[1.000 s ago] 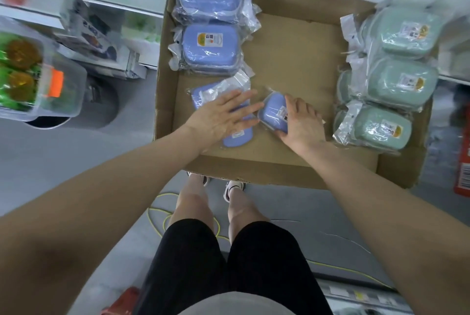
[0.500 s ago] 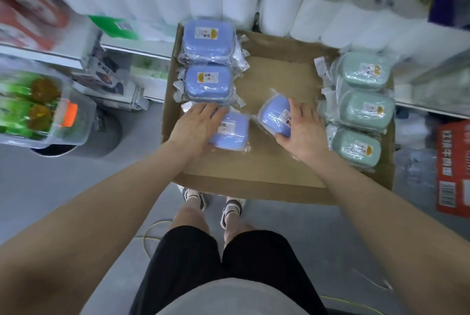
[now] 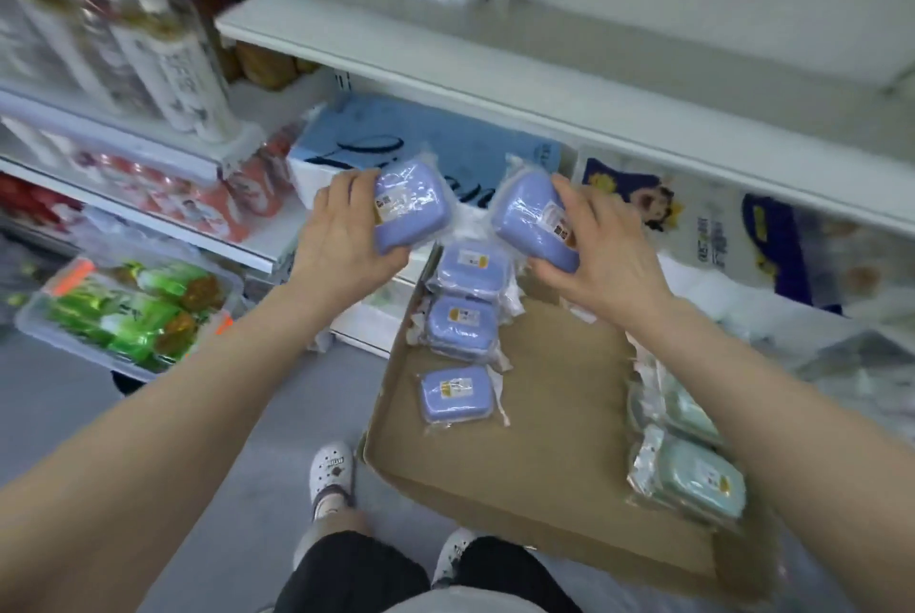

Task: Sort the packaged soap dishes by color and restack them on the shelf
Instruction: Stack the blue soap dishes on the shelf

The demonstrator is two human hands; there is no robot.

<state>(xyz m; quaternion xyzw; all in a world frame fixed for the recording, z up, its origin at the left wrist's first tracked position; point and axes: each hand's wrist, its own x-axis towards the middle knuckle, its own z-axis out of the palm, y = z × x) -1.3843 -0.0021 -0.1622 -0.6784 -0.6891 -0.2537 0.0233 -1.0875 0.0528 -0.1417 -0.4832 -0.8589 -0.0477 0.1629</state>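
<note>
Now | left hand [image 3: 341, 236], right hand [image 3: 601, 251] | each grips blue soap dish, labels unreadable

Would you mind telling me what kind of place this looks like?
Probably a shop aisle: white metal shelves stocked with packaged tissue rolls, and a brown cardboard tray of plastic-wrapped blue soap dishes being restocked.

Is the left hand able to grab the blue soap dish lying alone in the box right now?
Probably not yet. The left hand already grips a blue soap dish, raised above the cardboard box. Nothing covers the lone blue dish, so a freed hand likely could.
</note>
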